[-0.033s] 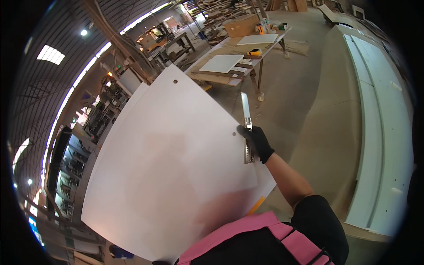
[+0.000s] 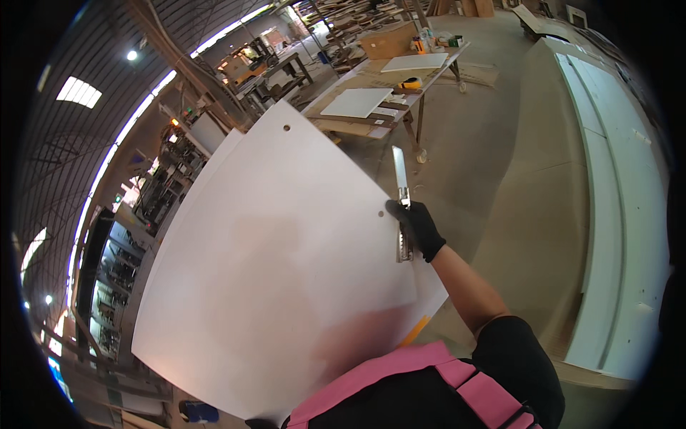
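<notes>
A large glossy white panel [image 2: 236, 236] stands in front of me, tilted, with a small round hole near its top corner and another near its right edge. My right hand [image 2: 418, 230], in a black glove, is closed around a metal utility knife [image 2: 401, 175] at that right edge. Its long blade is out and points upward. A scrap of black at the panel's bottom edge looks like my left hand [image 2: 263, 423]; its fingers are hidden. Orange tape [image 2: 414, 330] shows at the panel's lower right edge.
Ahead is a work table [image 2: 361, 127] with white boards [image 2: 357, 102], a yellow tape measure [image 2: 410, 84] and a cardboard box [image 2: 389, 43]. Long white panels [image 2: 607, 214] lie along the right. Machinery [image 2: 161, 171] lines the left side. A blue object [image 2: 198, 411] sits at lower left.
The panel's top corner and my right hand with the utility knife sit very slightly higher and further right. The grip looks the same.
</notes>
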Tool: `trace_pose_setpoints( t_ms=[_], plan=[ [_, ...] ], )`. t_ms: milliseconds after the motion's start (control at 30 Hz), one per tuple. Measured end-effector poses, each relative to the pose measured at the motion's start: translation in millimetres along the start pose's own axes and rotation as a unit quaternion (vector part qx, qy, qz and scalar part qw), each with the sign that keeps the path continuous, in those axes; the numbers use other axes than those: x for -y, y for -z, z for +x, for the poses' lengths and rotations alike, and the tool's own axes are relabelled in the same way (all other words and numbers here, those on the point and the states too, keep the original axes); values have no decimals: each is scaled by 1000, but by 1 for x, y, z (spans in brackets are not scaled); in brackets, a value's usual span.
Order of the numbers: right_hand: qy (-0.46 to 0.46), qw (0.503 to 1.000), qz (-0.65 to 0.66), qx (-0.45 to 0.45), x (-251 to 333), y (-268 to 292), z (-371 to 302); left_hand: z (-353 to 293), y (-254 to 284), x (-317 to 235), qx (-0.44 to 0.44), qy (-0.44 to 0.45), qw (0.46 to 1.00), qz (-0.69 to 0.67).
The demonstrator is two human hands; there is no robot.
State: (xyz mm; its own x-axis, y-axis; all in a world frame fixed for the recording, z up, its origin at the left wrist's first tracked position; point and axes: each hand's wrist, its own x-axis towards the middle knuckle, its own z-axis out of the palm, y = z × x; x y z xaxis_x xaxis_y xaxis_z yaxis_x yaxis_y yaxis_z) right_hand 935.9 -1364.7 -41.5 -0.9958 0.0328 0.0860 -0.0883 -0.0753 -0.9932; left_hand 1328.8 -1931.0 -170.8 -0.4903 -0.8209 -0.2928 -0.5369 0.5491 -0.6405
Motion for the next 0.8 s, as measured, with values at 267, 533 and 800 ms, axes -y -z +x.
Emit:
trace_pose_setpoints(
  t_ms=[267, 533, 800],
  plan=[
    [-29, 988, 25, -147, -23, -20, 119, 229, 97, -62, -103, -121, 951, 266],
    [-115, 956, 15, -270, -58, 35, 229, 404, 261, -245, -280, -187, 821, 461],
    [-150, 891, -149, -401, -164, 145, 418, 458, 429, -495, -277, -228, 830, 428]
  ],
)
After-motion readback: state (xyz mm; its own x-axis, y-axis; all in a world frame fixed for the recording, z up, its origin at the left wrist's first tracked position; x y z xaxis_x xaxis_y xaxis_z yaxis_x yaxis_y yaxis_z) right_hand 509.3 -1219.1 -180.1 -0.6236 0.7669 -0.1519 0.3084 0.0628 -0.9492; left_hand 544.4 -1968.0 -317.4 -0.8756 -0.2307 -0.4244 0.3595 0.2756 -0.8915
